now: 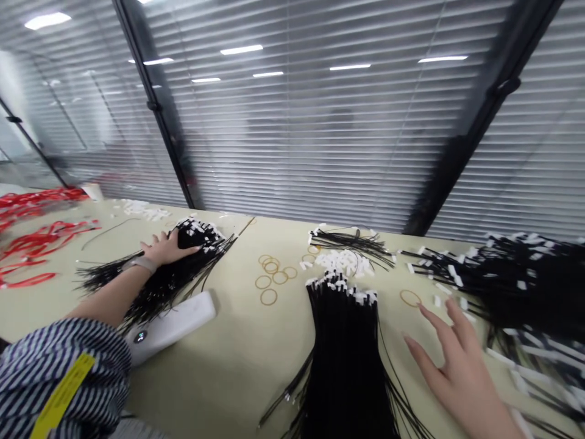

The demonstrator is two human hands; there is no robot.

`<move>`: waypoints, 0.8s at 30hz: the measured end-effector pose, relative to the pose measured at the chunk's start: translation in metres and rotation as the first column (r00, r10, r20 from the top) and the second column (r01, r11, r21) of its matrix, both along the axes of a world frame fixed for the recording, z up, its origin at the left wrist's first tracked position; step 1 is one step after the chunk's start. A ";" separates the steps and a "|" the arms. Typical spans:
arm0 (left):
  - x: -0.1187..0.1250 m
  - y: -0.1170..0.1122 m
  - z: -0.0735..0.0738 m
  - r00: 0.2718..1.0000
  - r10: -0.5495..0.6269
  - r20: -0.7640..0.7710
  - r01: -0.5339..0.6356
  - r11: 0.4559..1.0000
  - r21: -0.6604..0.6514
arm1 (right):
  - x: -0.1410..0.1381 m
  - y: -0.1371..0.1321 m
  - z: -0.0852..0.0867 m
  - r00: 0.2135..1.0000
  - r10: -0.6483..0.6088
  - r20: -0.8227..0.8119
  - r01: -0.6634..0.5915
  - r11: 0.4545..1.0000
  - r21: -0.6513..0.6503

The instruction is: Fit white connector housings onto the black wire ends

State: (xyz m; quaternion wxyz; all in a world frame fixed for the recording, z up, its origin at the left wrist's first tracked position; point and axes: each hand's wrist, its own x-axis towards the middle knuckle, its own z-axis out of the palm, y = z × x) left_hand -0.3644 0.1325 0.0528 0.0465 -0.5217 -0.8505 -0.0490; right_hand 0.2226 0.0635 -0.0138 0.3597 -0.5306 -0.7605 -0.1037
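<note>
A person's left hand (170, 249) lay flat at 10 o'clock, palm down and fingers extended, pressing on a splayed bundle of thin black cables (159, 289) with small white connectors at their ends; it pinched nothing. The right hand (457, 360), at 4 o'clock, was spread open and held nothing, just beside a tan rubber band (410, 298). Whether its fingertips touched the pale worktable (237, 390) could not be told. A tighter cable bundle (342, 366) lay at 6 o'clock, white tips gathered at the far end, between the hands. A large heap of similar cables (525, 286) lay at 3 o'clock. Loose white connectors (340, 262) sat at 12 o'clock, and more rubber bands (269, 274) lay scattered at 11 o'clock. Red cords (36, 244) lay at 9 o'clock. A white oblong device (171, 326) rested by the left forearm (103, 302), whose striped sleeve (59, 378) bore a yellow tag (61, 396). The cables looked light, limp and prone to slipping apart, the connectors small and perhaps brittle; the surest hold appeared to be around the gathered strands, just below the white tips.
</note>
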 end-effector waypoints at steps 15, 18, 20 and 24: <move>0.072 0.049 -0.025 0.977 -0.204 0.057 0.201 0.978 0.047 | -0.012 0.001 -0.009 1.000 -0.028 0.004 0.029 0.982 -0.185; 0.076 0.059 -0.026 0.976 -0.151 0.157 0.136 0.986 0.099 | -0.013 -0.002 -0.008 0.999 -0.037 0.000 0.036 0.976 -0.215; 0.075 0.061 -0.024 0.963 -0.137 0.233 0.098 0.980 0.171 | -0.013 -0.003 -0.007 1.000 -0.026 0.002 0.026 0.974 -0.223; 0.062 0.056 -0.002 0.896 -0.145 0.419 -0.011 0.937 0.349 | -0.013 -0.004 -0.004 1.000 -0.021 -0.007 0.018 0.970 -0.244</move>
